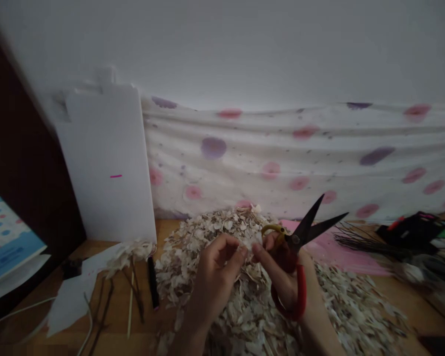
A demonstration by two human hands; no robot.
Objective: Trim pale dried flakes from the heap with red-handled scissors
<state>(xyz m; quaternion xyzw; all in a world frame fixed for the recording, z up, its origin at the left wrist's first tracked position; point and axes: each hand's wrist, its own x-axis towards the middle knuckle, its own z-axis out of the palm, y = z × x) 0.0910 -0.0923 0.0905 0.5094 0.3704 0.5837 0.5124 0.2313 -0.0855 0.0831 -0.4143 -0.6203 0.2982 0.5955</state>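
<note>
My left hand [219,269] is over the pile, thumb and forefinger pinched on a small, pale, papery flake [249,244]. Facing it, my right hand [285,283] has its thumb and fingertip at the flake's other side. A pair of scissors [295,241] with red and yellow handles hangs on my right hand, one red loop around the thumb side. Its dark blades are spread apart and point up and right. Beneath both hands lies a big heap of pale, petal-like flakes [252,301]. The flake's exact shape is too blurred to make out.
A pale flower-like bunch [131,252] on thin sticks lies left, near a black marker [153,284] and white paper [72,296]. A white board [107,163] leans behind. Pink sheet [341,247], dark wires [363,243] and a black tool [411,230] are right.
</note>
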